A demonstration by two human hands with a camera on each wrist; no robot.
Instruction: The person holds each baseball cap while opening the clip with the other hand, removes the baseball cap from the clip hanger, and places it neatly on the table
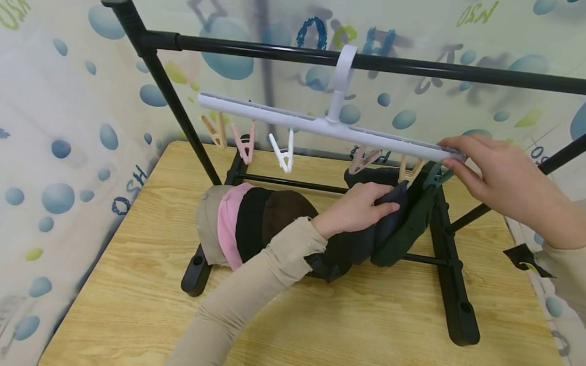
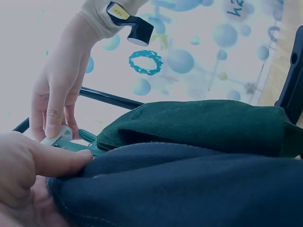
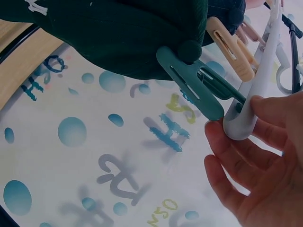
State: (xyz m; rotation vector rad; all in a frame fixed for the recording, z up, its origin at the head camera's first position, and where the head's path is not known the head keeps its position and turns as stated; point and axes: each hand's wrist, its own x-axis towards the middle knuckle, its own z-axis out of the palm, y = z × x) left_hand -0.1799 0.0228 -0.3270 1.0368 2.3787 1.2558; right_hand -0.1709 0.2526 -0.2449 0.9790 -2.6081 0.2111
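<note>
A white clip hanger point(image 1: 276, 116) hangs by its hook from the black rail. My right hand point(image 1: 507, 177) holds the bar's right end between thumb and fingers, beside a green clothespin point(image 3: 194, 85). From that clothespin hangs a dark green cap point(image 1: 409, 239). My left hand point(image 1: 356, 208) pinches the edge of a navy cap point(image 2: 189, 189), thumb on top, just left of the green one. A beige clothespin point(image 3: 232, 49) sits at the navy cap's upper edge; whether it grips the fabric I cannot tell. The left fingertips are partly hidden behind the cap.
A row of nested caps, with a pink cap point(image 1: 230, 213) and a brown cap point(image 1: 286, 210) among them, lies on the wooden table point(image 1: 365, 330). Pink and white clothespins point(image 1: 283, 152) hang on the bar's left half. The black rack's feet point(image 1: 458, 308) stand on the table.
</note>
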